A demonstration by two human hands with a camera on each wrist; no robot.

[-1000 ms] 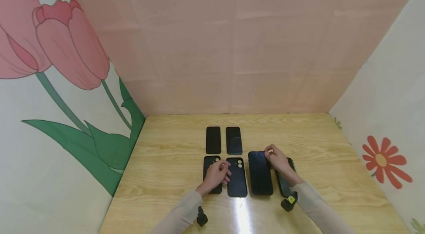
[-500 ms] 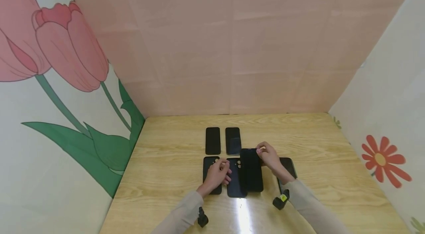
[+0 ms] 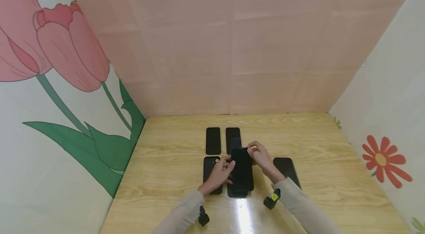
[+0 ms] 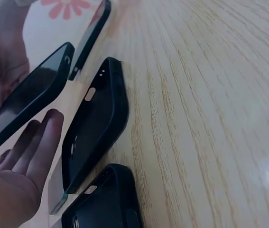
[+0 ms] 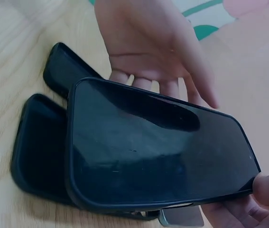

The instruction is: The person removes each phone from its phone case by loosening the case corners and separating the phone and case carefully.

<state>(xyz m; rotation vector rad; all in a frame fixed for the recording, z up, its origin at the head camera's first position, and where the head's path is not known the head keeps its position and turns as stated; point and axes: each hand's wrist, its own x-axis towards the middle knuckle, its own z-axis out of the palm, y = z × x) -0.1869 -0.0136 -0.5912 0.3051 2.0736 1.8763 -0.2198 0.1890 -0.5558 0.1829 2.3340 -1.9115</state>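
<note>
Overall, walls: pink cloth [image 3: 232, 49] is hanging at the back, painted tulips [image 3: 73, 45] are filling the left side, and a red flower [image 3: 380, 159] is showing on the right.
Table: wood-grain table [image 3: 169, 152] is carrying everything and is catching a bright streak of light near its front.
Sleeves: pale sleeves [image 3: 302, 204] are covering both forearms.
Right hand: right hand [image 3: 260, 156] is pinching the held phone by its far right corner.
Left hand: left hand [image 3: 217, 175] is spreading its fingers fairly straight by the phone's left edge; whether it is touching, I cannot tell.
Held phone: held phone [image 3: 242, 169], black-edged, is tilting screen-up above the second case.
Side phone: another dark phone [image 3: 286, 169] is lying by the right forearm.
Cases: first case [image 3: 208, 165] is lying hollow side up, partly under the left hand; second case [image 4: 94, 128] is lying just beside it, likewise.
Back phones: two black phones [image 3: 213, 141] are resting side by side behind the cases.
Wrist gadgets: small black gadgets [image 3: 203, 216] are sitting at both wrists.
</note>
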